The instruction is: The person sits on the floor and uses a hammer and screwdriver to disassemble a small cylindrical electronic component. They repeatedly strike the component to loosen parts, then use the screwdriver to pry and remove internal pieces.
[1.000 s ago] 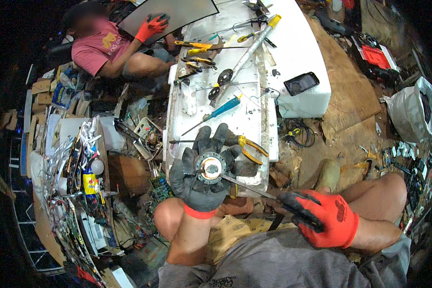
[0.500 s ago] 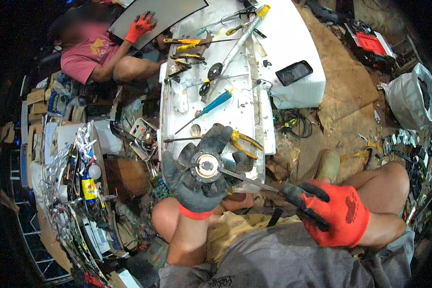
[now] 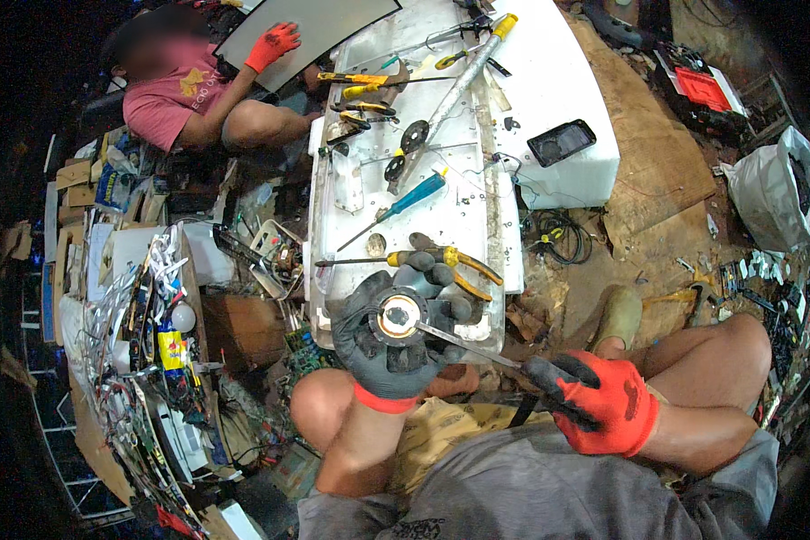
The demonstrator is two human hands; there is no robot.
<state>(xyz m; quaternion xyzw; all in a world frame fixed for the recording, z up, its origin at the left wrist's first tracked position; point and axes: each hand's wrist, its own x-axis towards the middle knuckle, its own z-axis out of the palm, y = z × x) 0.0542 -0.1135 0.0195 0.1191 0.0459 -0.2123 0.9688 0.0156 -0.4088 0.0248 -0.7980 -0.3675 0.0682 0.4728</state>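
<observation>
My left hand (image 3: 382,373), in a black-coated glove with a red cuff, is closed around a small black fan (image 3: 399,318). A bright metallic ring and pale centre show in the fan's hub, which faces up. In my right hand (image 3: 603,405), gloved in red and black, is a screwdriver (image 3: 477,347) with a long metal shaft; its handle is hidden in the fist. The shaft's tip meets the right edge of the fan's hub. Just beyond my left fingers lie yellow-handled pliers (image 3: 468,265) on the white work surface (image 3: 441,216).
A blue screwdriver (image 3: 414,198), a metal tube with a yellow end (image 3: 463,85) and a phone-like black device (image 3: 562,142) lie farther off. Another person's red-gloved hand (image 3: 274,47) rests on a grey panel at upper left. Wires and scrap (image 3: 153,360) crowd the left side.
The view has shifted slightly. My left hand has turned the fan a little, and its fingers have shifted on it. The screwdriver tip stays at the hub's right edge. The other person's gloved hand has closed up.
</observation>
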